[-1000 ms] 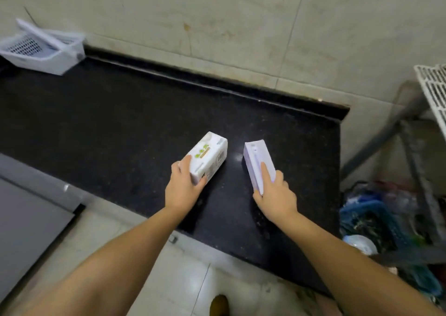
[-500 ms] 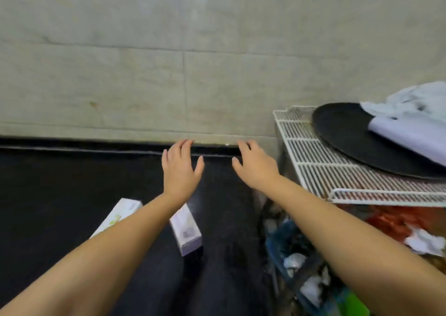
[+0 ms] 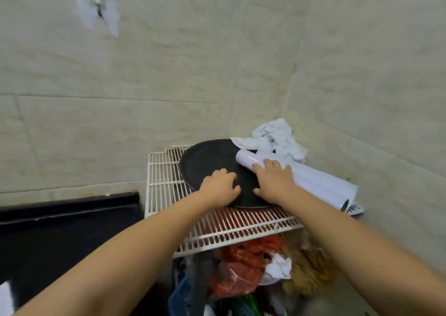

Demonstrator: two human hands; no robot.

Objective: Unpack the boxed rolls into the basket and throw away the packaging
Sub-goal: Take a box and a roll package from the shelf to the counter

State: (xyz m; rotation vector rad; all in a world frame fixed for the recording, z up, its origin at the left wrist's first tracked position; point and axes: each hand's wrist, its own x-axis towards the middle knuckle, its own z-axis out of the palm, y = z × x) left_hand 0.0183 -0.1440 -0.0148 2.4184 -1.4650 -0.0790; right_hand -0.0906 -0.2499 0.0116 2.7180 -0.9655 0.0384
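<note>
Both my hands reach onto a white wire rack (image 3: 164, 171) to the right of the black counter (image 3: 60, 238). My left hand (image 3: 219, 187) curls its fingers down on a black round tray (image 3: 205, 161) lying on the rack. My right hand (image 3: 272, 180) lies with fingers spread over a long white roll (image 3: 321, 185) that rests across the tray's right side, with the thumb on the tray. A white corner (image 3: 3, 296) shows at the bottom left edge of the counter; I cannot tell what it is. The basket is out of view.
A crumpled white cloth (image 3: 275, 137) lies at the back of the rack in the wall corner. Under the rack sits a pile of rubbish with red plastic (image 3: 243, 267), white paper and a blue bin rim (image 3: 178, 296). Tiled walls close in behind and on the right.
My hands left the two boxes on the counter and swung right with my view. They now rest on the rack's black tray and white roll; the boxes have dropped out of sight.
</note>
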